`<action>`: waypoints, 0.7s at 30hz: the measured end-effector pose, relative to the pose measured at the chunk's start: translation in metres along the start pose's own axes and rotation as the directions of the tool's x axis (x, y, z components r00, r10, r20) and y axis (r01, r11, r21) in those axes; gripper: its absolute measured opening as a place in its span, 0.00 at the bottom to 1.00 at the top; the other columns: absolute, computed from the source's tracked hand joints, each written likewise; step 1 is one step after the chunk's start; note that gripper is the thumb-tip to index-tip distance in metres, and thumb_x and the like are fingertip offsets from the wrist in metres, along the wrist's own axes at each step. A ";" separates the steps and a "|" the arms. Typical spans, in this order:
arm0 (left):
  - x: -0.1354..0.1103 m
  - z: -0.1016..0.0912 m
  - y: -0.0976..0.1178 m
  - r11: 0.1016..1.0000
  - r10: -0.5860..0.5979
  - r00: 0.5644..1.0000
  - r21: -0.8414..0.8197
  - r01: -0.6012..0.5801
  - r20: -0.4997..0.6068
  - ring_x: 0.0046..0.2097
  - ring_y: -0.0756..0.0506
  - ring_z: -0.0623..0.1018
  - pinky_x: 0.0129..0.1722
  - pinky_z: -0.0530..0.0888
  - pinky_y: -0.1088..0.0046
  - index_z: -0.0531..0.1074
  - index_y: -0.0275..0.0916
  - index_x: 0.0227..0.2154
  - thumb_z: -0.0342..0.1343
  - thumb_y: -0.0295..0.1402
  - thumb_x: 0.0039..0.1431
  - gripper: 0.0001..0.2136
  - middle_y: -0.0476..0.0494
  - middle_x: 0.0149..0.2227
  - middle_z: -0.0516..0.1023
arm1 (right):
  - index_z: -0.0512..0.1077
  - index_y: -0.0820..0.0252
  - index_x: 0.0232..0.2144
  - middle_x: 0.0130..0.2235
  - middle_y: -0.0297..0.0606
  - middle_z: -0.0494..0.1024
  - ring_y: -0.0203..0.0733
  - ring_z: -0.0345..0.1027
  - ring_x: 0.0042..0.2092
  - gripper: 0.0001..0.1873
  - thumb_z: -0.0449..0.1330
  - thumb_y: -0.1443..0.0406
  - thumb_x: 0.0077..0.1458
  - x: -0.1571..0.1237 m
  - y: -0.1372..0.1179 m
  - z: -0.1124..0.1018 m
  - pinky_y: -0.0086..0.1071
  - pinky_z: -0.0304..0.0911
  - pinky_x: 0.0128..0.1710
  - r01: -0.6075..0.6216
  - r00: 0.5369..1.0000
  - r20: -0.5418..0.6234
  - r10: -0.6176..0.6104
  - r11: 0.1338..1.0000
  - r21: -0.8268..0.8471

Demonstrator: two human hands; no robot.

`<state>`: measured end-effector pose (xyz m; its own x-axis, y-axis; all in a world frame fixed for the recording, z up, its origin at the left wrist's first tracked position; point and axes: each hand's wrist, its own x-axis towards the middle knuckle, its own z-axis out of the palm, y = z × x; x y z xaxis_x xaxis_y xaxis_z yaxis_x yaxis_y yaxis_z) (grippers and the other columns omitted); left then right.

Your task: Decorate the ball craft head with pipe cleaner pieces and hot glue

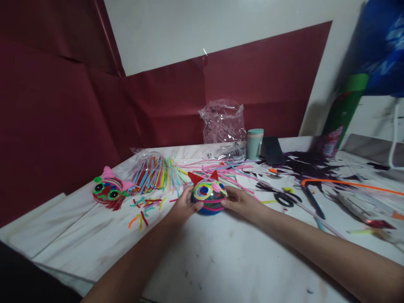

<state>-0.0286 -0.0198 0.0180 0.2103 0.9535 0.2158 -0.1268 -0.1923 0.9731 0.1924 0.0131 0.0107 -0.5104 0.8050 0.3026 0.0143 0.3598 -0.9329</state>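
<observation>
Both hands are wrapped around one round ball point(211, 198) with a funny face. The left hand point(188, 202) hugs one side and the right hand point(236, 201) hugs the other, with the thumbs near the front. So the ball is right between them, over the table point(233, 261); I can't tell if its bottom touches. It looks round underneath, so it could roll away if both hands let go. A hard squeeze could bend the red ears point(196, 178) on top or pull the pink strips loose.

Just past the right hand are black scissors point(286, 198). The right arm could bump them if it swung out. Left of the left hand are little cut bits point(148, 204), and a careless sleeve could sweep them about. Farther left sits another face ball point(107, 192), which could roll too if something knocked it.

Beyond the left hand lies a see-through bag point(139, 155) with lots of bright fuzzy sticks point(154, 174) poking out. Straight past both hands stands a tall crinkly bag point(223, 122); I can't tell what's inside. Beside it, beyond the right hand, is a green cup point(254, 145). Its top is covered, so its insides are hidden.
</observation>
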 end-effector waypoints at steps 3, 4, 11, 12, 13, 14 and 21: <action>0.002 -0.004 -0.003 0.997 -0.010 1.000 0.071 0.012 -0.030 0.58 0.34 0.67 0.58 0.63 0.58 0.64 0.38 0.51 0.69 0.36 0.40 0.33 0.34 0.54 0.70 | 0.66 0.61 0.51 0.48 0.45 0.75 0.49 0.71 0.44 0.33 0.64 0.50 0.47 0.001 0.002 0.000 0.43 0.67 0.46 0.011 0.999 0.032 -0.011 1.000 -0.002; 0.003 -0.005 -0.004 0.998 -0.004 1.000 0.059 0.006 -0.031 0.58 0.34 0.66 0.57 0.64 0.58 0.63 0.38 0.51 0.69 0.36 0.39 0.34 0.33 0.54 0.70 | 0.65 0.60 0.52 0.49 0.45 0.75 0.48 0.71 0.44 0.33 0.64 0.51 0.47 0.001 0.002 0.000 0.43 0.67 0.46 0.020 1.000 0.015 -0.020 1.000 -0.020; 0.005 0.001 -0.010 0.996 0.075 0.995 -0.041 -0.078 -0.072 0.60 0.35 0.64 0.56 0.64 0.59 0.56 0.41 0.53 0.72 0.34 0.31 0.43 0.34 0.58 0.64 | 0.60 0.56 0.50 0.48 0.43 0.73 0.44 0.69 0.45 0.28 0.64 0.61 0.47 -0.004 -0.010 0.007 0.38 0.68 0.42 0.144 0.978 -0.117 -0.171 0.967 -0.212; 0.005 0.002 -0.010 0.997 0.071 0.994 -0.018 -0.073 -0.088 0.59 0.35 0.65 0.56 0.65 0.59 0.56 0.41 0.52 0.72 0.33 0.31 0.43 0.35 0.56 0.65 | 0.60 0.57 0.49 0.46 0.43 0.73 0.43 0.70 0.43 0.26 0.63 0.63 0.48 -0.006 -0.011 0.009 0.37 0.69 0.40 0.137 0.981 -0.101 -0.163 0.964 -0.228; 0.005 0.002 -0.010 0.998 0.068 0.993 0.005 -0.068 -0.095 0.58 0.36 0.67 0.56 0.65 0.59 0.56 0.41 0.51 0.72 0.32 0.30 0.43 0.36 0.55 0.67 | 0.60 0.57 0.48 0.44 0.41 0.74 0.42 0.71 0.41 0.24 0.62 0.64 0.48 -0.006 -0.011 0.010 0.36 0.69 0.38 0.127 0.985 -0.083 -0.150 0.964 -0.234; 0.005 0.002 -0.009 0.997 0.071 0.994 0.022 -0.069 -0.089 0.57 0.36 0.68 0.55 0.65 0.59 0.57 0.41 0.51 0.72 0.32 0.30 0.42 0.37 0.54 0.68 | 0.60 0.57 0.47 0.42 0.41 0.74 0.41 0.71 0.39 0.22 0.61 0.65 0.49 -0.007 -0.011 0.010 0.35 0.69 0.37 0.118 0.988 -0.067 -0.137 0.965 -0.233; -0.006 0.011 0.010 0.988 -0.002 0.999 0.152 -0.005 0.043 0.50 0.39 0.74 0.49 0.70 0.63 0.59 0.40 0.47 0.69 0.33 0.39 0.32 0.39 0.48 0.72 | 0.62 0.57 0.40 0.43 0.39 0.72 0.41 0.69 0.44 0.14 0.57 0.67 0.50 -0.006 -0.002 0.008 0.33 0.67 0.36 0.121 0.984 -0.101 -0.145 0.970 -0.213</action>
<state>-0.0200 -0.0300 0.0273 0.2523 0.9429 0.2172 0.0209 -0.2298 0.9730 0.1887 0.0038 0.0096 -0.4174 0.7880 0.4526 0.1354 0.5464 -0.8265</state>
